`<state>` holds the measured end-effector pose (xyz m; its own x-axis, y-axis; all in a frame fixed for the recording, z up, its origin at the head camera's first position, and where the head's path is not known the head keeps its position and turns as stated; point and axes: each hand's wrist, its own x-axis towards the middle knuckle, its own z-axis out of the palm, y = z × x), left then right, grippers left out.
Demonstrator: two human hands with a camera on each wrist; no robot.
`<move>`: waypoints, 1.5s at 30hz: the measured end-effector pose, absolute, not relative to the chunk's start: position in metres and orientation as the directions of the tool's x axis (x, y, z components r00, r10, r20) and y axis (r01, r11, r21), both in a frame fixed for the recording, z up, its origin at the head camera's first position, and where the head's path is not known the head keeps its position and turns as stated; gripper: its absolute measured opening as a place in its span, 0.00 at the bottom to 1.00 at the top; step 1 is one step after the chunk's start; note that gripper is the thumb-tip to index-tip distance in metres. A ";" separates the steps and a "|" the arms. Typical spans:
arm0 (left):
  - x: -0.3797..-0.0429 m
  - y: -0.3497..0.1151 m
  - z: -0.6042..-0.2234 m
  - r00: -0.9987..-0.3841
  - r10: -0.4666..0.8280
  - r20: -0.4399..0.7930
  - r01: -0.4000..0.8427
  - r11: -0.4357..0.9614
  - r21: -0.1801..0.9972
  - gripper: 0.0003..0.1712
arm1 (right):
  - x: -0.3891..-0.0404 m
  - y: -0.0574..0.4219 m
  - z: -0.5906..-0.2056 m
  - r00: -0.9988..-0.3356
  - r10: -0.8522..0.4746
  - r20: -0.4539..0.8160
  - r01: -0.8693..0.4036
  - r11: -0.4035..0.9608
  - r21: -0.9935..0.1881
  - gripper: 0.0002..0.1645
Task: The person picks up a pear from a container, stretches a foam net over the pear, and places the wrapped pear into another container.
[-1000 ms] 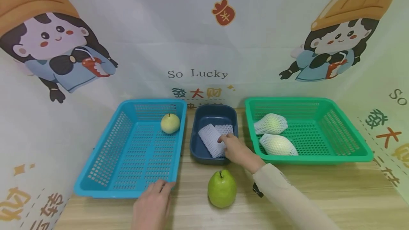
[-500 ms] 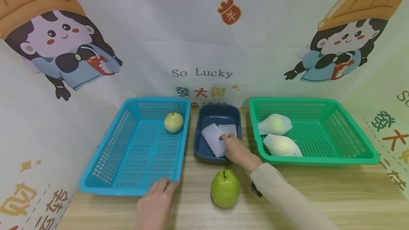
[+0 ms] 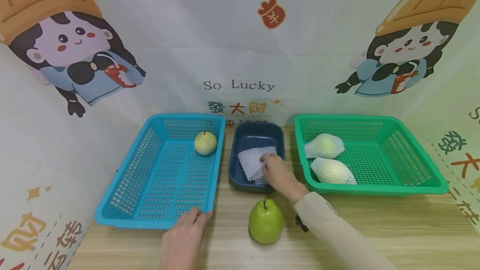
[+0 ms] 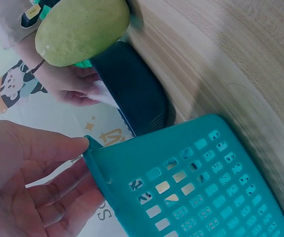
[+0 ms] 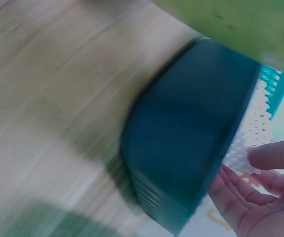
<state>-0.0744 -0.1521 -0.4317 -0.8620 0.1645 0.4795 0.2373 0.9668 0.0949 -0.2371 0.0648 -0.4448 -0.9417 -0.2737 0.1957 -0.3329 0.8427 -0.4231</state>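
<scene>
My right hand (image 3: 281, 177) reaches into a small navy tub (image 3: 235, 174) and pinches a white foam fruit net (image 3: 252, 161) between thumb and fingers. Another net's edge shows beneath it. In the right wrist view, the foam net (image 5: 254, 123) rises past the tub's rim, by the thumb. My left hand (image 3: 184, 236) holds the near right corner of a blue basket (image 3: 131, 224); in the left wrist view the thumb lies on the rim, fingers below. A bare green pear (image 3: 266, 222) stands upright on the table, between the two hands and in front of the tub.
One pale yellow round pear (image 3: 205, 143) sits in the blue basket's far right corner. On the right, a green basket (image 3: 378, 187) holds two fruits in foam nets, one a netted fruit (image 3: 333, 171) near its front left. A printed cloth (image 3: 180, 32) hangs behind everything.
My right hand's foam net has turned and slid over the other one inside the tub. My left hand keeps its hold on the basket. The head view has shifted slightly left.
</scene>
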 end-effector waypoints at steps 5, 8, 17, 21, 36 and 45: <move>-0.074 -0.151 -0.432 -0.865 0.167 0.473 0.241 0.966 0.098 0.16 | -0.232 0.068 -0.433 -0.920 -0.262 0.290 -0.373 0.813 -0.448 0.06; -0.074 -0.151 -0.432 -0.864 0.171 0.474 0.246 0.964 0.101 0.16 | -0.229 0.070 -0.424 -0.914 -0.250 0.320 -0.380 0.805 -0.455 0.06; -0.075 -0.150 -0.432 -0.872 0.170 0.460 0.242 0.965 0.102 0.18 | -0.211 0.085 -0.396 -0.896 -0.219 0.387 -0.409 0.750 -0.521 0.07; -0.075 -0.150 -0.434 -0.868 0.170 0.466 0.240 0.966 0.096 0.17 | -0.201 0.095 -0.380 -0.904 -0.229 0.360 -0.405 0.730 -0.550 0.07; -0.078 -0.153 -0.429 -0.882 0.167 0.442 0.245 0.961 0.125 0.15 | -0.160 0.127 -0.327 -0.927 -0.240 0.287 -0.370 0.709 -0.601 0.09; -0.082 -0.153 -0.412 -0.953 0.187 0.240 0.232 0.956 0.178 0.11 | -0.148 0.136 -0.308 -0.926 -0.274 0.258 -0.375 0.730 -0.571 0.08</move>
<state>-0.0824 -0.1530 -0.4125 -0.9526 0.1867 0.2401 0.2322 0.9563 0.1779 -0.1480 0.1355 -0.3079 -0.9263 -0.2743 0.2584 -0.3755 0.7300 -0.5711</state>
